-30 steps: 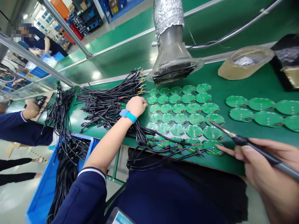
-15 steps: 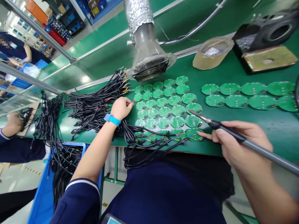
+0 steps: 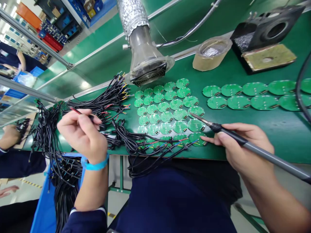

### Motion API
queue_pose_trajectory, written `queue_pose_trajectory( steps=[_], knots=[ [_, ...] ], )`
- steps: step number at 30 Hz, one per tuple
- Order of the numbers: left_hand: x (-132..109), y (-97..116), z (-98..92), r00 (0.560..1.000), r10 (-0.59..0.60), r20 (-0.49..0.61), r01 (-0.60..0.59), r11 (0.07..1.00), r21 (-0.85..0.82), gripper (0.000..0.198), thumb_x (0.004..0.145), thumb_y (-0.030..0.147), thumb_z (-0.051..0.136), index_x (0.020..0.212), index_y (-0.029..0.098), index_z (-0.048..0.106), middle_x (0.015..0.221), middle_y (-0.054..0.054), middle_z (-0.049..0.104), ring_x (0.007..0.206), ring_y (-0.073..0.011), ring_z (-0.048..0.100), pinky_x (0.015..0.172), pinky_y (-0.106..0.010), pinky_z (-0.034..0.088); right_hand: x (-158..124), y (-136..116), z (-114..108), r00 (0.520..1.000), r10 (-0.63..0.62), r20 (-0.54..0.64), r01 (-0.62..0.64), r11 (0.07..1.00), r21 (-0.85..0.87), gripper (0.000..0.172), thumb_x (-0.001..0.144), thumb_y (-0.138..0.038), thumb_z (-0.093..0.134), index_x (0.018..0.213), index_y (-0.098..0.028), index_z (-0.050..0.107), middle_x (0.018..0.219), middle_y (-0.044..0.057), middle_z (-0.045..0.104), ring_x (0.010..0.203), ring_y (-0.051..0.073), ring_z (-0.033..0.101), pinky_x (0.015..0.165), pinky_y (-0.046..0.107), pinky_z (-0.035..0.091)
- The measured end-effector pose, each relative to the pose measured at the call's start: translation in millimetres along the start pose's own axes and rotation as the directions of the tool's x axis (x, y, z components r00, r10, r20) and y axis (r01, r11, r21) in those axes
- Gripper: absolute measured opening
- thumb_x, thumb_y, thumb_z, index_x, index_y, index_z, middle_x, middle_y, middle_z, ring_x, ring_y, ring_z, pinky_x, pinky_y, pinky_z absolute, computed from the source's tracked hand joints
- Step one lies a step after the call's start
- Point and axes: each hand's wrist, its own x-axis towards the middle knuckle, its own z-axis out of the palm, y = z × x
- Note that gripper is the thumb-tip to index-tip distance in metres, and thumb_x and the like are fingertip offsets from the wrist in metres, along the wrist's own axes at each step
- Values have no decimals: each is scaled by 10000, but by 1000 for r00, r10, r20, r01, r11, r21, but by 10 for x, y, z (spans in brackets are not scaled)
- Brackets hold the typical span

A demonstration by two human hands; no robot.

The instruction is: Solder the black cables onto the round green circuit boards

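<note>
My left hand (image 3: 84, 134) is raised over the cable bundles, fingers pinched on a black cable whose red wire end (image 3: 75, 111) sticks out to the left. Part of that cable is hidden by the fingers. My right hand (image 3: 247, 149) grips a soldering iron (image 3: 239, 139), its tip over the right side of the rows of round green circuit boards (image 3: 166, 116). The right little finger reaches the edge of a front-row board (image 3: 198, 138). Black cables with coloured wire ends (image 3: 161, 148) lie across the front boards. A looped black cable (image 3: 126, 137) lies left of them.
A fume extractor (image 3: 148, 69) hangs behind the boards. Back right are a tape roll (image 3: 211, 55) with solder scraps and an iron stand with a sponge (image 3: 269, 58). More boards (image 3: 255, 89) lie right. A blue bin (image 3: 45, 200) holds cables; another person's hand (image 3: 9, 137) is far left.
My left hand has moved left and toward me from beside the boards, and now carries a cable with a red end. My right hand keeps its hold on the iron; the view has shifted slightly.
</note>
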Motion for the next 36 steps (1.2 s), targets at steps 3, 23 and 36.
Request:
queue_pose_trajectory(
  steps=[3,23,36],
  knots=[
    [-243,487,211,913,106,394,-142,988,63,80,904,183,467,840,190,515,773,1,585,708,-111,582,671,-261,483,-2,-2,16,1000,-18,-6,18,1000,3,257,708,-308,727,886,-197,578,779,5,590,586,129,605,651,402,629],
    [-1185,737,1087,496,-38,867,-294,933,209,175,874,248,528,725,171,577,708,-18,587,634,-154,558,560,-273,361,34,114,-606,939,-331,93,331,944,17,45,724,-231,666,756,-210,641,693,23,550,612,167,538,545,305,420],
    [-1173,737,1105,482,-20,876,-318,928,196,193,885,257,513,726,163,572,706,-27,590,644,-166,569,569,-285,379,28,58,-577,921,-365,139,376,925,-62,73,717,-188,649,785,-215,635,700,27,555,623,170,534,509,283,400]
  ],
)
